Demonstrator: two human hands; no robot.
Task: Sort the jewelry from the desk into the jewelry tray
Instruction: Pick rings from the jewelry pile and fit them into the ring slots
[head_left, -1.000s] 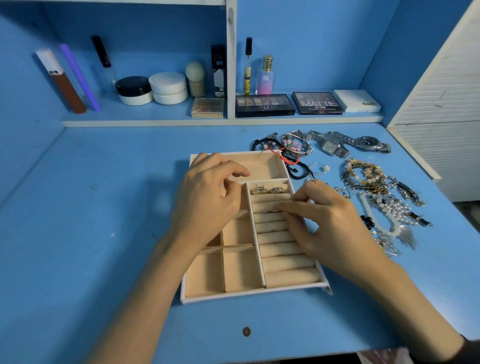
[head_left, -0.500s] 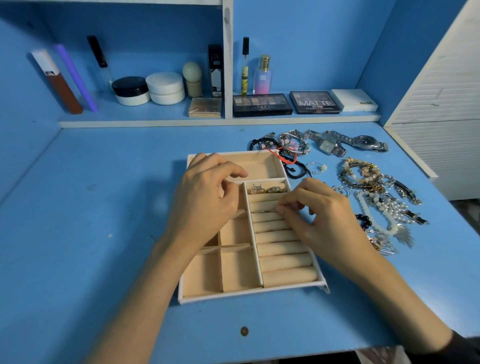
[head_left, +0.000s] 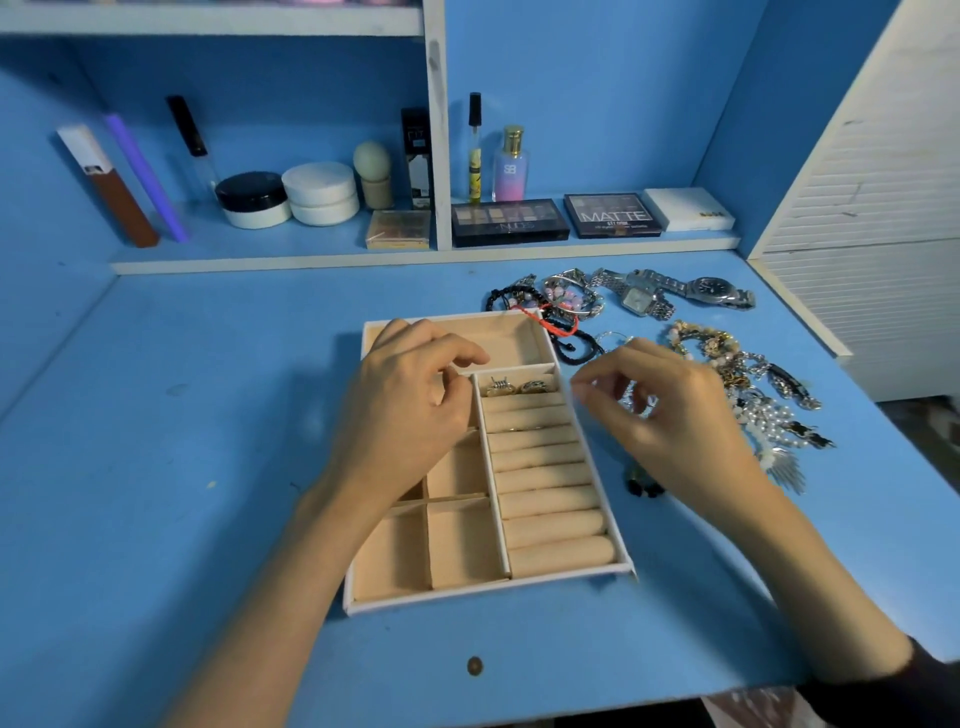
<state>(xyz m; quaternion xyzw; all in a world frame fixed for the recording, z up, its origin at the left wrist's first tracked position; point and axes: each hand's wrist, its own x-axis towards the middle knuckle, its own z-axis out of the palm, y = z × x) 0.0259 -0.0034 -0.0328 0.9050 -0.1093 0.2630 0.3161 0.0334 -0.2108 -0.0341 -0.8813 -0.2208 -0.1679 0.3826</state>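
Right hand (head_left: 670, 415) moved off tray (head_left: 488, 590) toward pile (head_left: 753, 395); left hand (head_left: 410, 410) curled, both grips unclear; few rings (head_left: 514, 387) in, pile remains.

The jewelry tray (head_left: 488, 593) has a smooth white rim and a matt beige lining that looks like soft velvety cloth, ring rolls (head_left: 550, 500) included. Both watches (head_left: 709, 287) are shiny silver metal, the pearl strand (head_left: 764, 418) is glossy, and the blue desk (head_left: 208, 415) is matt paint, a bit scuffed.

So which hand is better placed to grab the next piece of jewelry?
Probably the right hand: it hovers over the desk beside the jewelry pile, while the left hand sits over the tray, farther away.
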